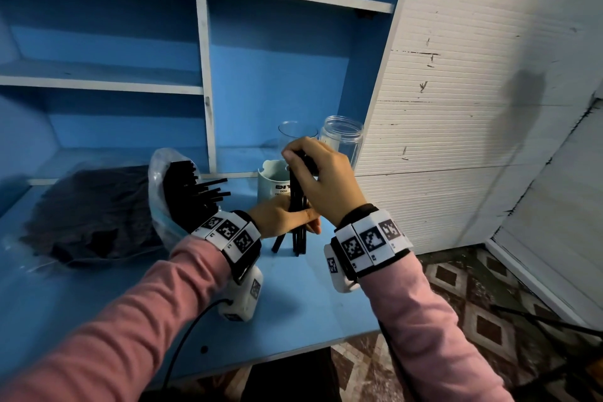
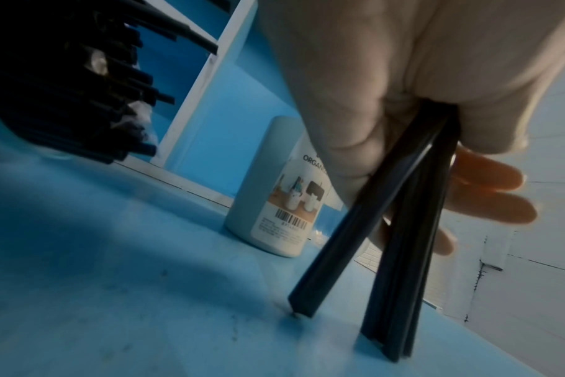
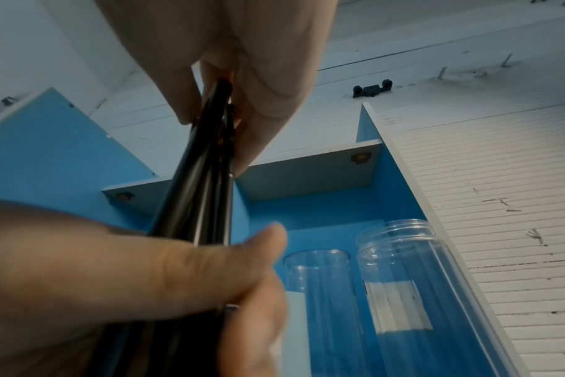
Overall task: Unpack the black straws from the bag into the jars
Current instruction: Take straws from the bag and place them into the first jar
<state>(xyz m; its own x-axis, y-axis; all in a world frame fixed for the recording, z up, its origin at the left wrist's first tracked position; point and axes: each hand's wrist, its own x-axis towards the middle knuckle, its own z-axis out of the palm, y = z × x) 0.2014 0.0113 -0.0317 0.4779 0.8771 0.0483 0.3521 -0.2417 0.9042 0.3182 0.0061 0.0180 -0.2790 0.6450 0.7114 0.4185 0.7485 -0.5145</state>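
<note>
A small bundle of black straws point(image 1: 297, 232) stands upright, its lower ends on the blue tabletop point(image 1: 293, 297). My left hand point(image 1: 293, 218) grips the bundle low down, thumb across it. My right hand point(image 1: 298, 158) pinches its top end. The left wrist view shows the straws point(image 2: 400, 242) splaying slightly where they meet the table. From the right wrist, the straws point(image 3: 207, 193) run between my right fingertips point(image 3: 258, 122) and my left hand point(image 3: 165, 278). The clear bag point(image 1: 156, 173), full of black straws point(image 1: 192, 189), lies to the left with its mouth open. Two empty clear jars point(image 1: 295, 137) point(image 1: 342, 140) stand behind.
A white organiser cup point(image 1: 272, 184) stands just behind the hands, in front of the jars. A second bag of dark contents point(image 1: 91, 212) lies at the far left. Blue shelving point(image 1: 205, 75) rises behind; a white ribbed wall point(image 1: 456, 108) closes the right side.
</note>
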